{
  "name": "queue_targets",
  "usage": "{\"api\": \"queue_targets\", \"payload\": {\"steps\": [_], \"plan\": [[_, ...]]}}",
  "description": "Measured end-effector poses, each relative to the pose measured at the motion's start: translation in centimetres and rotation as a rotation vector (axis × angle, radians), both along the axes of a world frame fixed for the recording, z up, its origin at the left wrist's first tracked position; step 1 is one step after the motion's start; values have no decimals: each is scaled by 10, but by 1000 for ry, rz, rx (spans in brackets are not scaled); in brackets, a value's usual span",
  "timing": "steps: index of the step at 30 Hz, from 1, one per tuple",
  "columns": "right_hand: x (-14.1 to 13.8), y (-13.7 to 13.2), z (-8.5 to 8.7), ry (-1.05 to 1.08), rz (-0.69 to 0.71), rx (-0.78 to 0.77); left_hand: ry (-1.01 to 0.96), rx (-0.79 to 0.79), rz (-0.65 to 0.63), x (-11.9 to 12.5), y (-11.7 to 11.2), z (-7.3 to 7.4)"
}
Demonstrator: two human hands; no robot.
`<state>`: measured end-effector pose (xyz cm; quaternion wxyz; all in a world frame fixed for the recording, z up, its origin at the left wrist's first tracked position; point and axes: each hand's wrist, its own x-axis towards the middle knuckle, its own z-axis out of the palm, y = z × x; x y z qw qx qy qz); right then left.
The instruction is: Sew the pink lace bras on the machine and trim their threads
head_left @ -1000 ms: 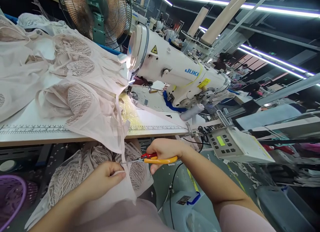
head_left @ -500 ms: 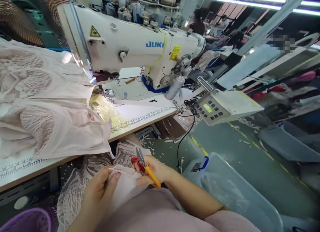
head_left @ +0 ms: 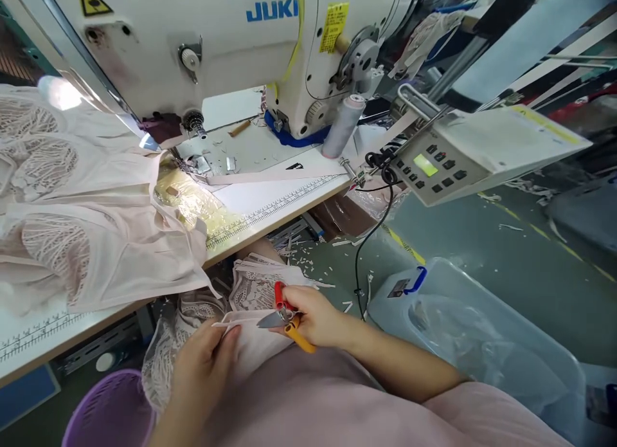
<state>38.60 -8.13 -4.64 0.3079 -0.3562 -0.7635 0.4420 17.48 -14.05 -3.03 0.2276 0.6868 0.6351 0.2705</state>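
Note:
My left hand (head_left: 202,363) pinches the edge of a pale pink garment (head_left: 258,339) between thumb and fingers, over my lap. Closed around a pair of scissors (head_left: 297,336) with one red and one orange handle is my right hand (head_left: 318,315). The blades point left and lie over the garment, close to the held edge; whether they touch it I cannot tell. Pale lace pieces (head_left: 253,286) hang just beyond both hands, below the table edge. More pink lace garments (head_left: 120,260) are spread on the sewing table (head_left: 284,202) at the left.
A white sewing machine (head_left: 231,54) stands on the table, with a grey thread cone (head_left: 343,127) beside it. A control box (head_left: 463,154) juts out at the right. On the floor are a clear plastic bin (head_left: 482,305) and a purple basket (head_left: 108,408). A black cable (head_left: 373,241) hangs between.
My view has moved closer to the machine and tipped down. In my right hand the scissors have turned from pointing up to pointing left over the garment. My left hand keeps its pinch.

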Motion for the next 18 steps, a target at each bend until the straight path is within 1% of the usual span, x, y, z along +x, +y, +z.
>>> {"api": "queue_targets", "payload": {"steps": [3, 5, 7, 9, 11, 12, 13, 14, 15, 18], "plan": [[3, 1, 0, -14, -2, -54, -208, -263, 113, -3, -1, 0], [5, 2, 1, -12, 13, -128, -297, -342, 165, -7, -1, -2], [7, 3, 2, 7, 47, -245, -347, -345, 172, -11, -1, -3], [9, 4, 3, 76, 84, -430, -397, -315, 132, -12, -1, 0], [9, 6, 5, 168, 96, -629, -427, -290, 62, -10, -4, 9], [9, 7, 6, 189, 100, -699, -412, -279, 30, -8, -5, 14], [8, 9, 8, 169, 108, -729, -376, -270, 3, -7, -7, 19], [7, 11, 9, 102, 126, -714, -327, -261, -26, -6, -9, 23], [5, 14, 10, -5, 154, -655, -268, -254, -55, -5, -10, 28], [-3, 20, 12, -339, 260, -382, -115, -225, -160, -4, -11, 37]]}}
